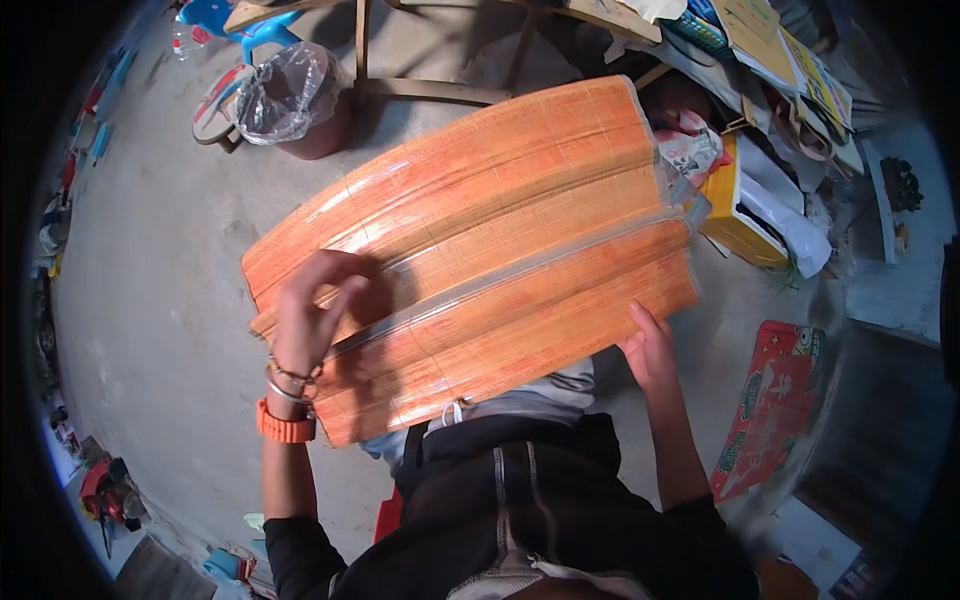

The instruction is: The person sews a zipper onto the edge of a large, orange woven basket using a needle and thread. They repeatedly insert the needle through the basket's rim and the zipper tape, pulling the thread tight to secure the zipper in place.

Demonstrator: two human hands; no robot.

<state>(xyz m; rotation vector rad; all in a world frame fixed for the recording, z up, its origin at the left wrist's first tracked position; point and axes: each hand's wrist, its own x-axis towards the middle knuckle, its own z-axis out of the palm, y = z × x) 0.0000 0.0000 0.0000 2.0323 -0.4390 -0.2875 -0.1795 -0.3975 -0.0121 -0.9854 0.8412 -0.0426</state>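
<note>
A long orange mat (pixel 500 220) with a glossy, wood-grained surface spreads across my lap. It has raised folds and a grey seam running along its length, and it tilts up toward the far right. My left hand (pixel 312 305) hovers over the mat's left part, fingers curved and apart from the thumb, casting a shadow on it; whether a fingertip touches the surface I cannot tell. At the near right edge, my right hand (pixel 650 345) grips the mat with the thumb on top and the other fingers hidden beneath.
Beyond the mat stand a bin (pixel 310 120) lined with clear plastic and a wooden frame (pixel 430 92). A yellow box (pixel 740 210) and piled papers (pixel 770 50) are at the far right. On the floor at right lies a red printed mat (pixel 768 410).
</note>
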